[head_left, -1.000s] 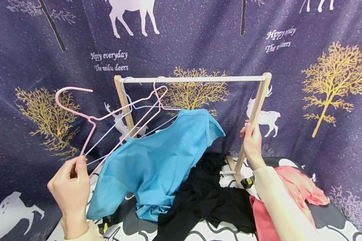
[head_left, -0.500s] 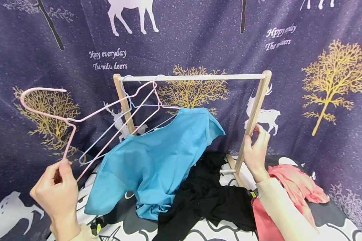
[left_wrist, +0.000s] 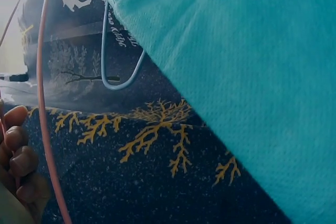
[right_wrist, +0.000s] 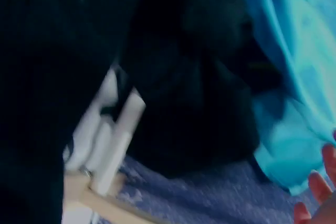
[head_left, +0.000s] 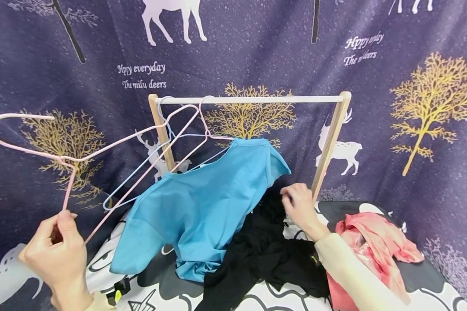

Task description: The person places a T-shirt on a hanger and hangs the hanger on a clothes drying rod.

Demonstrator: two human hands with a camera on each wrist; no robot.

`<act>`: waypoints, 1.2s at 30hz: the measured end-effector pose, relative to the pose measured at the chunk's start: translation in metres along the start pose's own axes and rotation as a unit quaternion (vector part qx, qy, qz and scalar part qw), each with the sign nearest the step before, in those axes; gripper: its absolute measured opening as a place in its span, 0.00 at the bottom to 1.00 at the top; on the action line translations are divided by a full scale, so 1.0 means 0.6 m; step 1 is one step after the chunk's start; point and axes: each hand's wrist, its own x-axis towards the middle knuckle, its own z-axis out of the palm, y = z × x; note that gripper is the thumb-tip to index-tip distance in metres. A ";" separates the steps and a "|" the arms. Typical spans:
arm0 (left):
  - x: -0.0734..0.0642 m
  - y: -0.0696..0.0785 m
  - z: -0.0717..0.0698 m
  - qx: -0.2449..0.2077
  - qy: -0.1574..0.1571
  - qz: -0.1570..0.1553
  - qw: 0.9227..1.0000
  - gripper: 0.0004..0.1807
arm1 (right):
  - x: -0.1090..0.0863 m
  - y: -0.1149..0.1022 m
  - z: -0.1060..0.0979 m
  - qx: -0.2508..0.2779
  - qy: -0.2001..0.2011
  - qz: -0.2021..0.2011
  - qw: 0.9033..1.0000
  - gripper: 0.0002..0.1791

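Observation:
My left hand (head_left: 56, 250) pinches a pink wire hanger (head_left: 68, 159) by one side, well left of the rack. In the left wrist view that hanger (left_wrist: 42, 87) passes beside my curled fingers (left_wrist: 23, 161). A blue short-sleeved shirt (head_left: 202, 203) hangs from a second pink hanger on the rack's white bar (head_left: 257, 99). Next to it on the bar is a light blue hanger (left_wrist: 116, 87). My right hand (head_left: 301, 207) is in the air near the rack's right leg, fingers loosely bent, holding nothing. It appears over a black garment (head_left: 264, 250).
A coral-pink garment (head_left: 377, 242) lies crumpled at the right, beside my right sleeve. The rack's wooden right leg (head_left: 331, 142) stands behind my right hand. Behind everything hangs a dark purple deer-patterned cloth (head_left: 237, 52). A black-and-white patterned cloth (head_left: 272, 298) covers the surface.
My left hand has moved left and slightly down with the pink hanger. My right hand has let go of the rack's right leg and moved left and down towards the black garment.

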 end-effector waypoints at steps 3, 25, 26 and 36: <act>-0.002 0.002 0.001 -0.010 -0.004 0.000 1.000 0.14 | -0.008 -0.009 0.024 -0.022 -0.120 0.027 0.992 0.07; -0.023 0.027 0.024 -0.020 -0.083 0.059 0.995 0.13 | 0.053 -0.037 0.139 -0.065 -0.532 0.208 0.818 0.15; -0.024 0.028 0.026 -0.022 -0.087 0.063 0.994 0.13 | 0.051 -0.035 0.138 -0.066 -0.532 0.208 0.818 0.16; -0.039 0.046 0.047 -0.055 -0.115 0.093 0.987 0.11 | 0.034 -0.010 0.111 -0.039 -0.481 0.212 0.850 0.12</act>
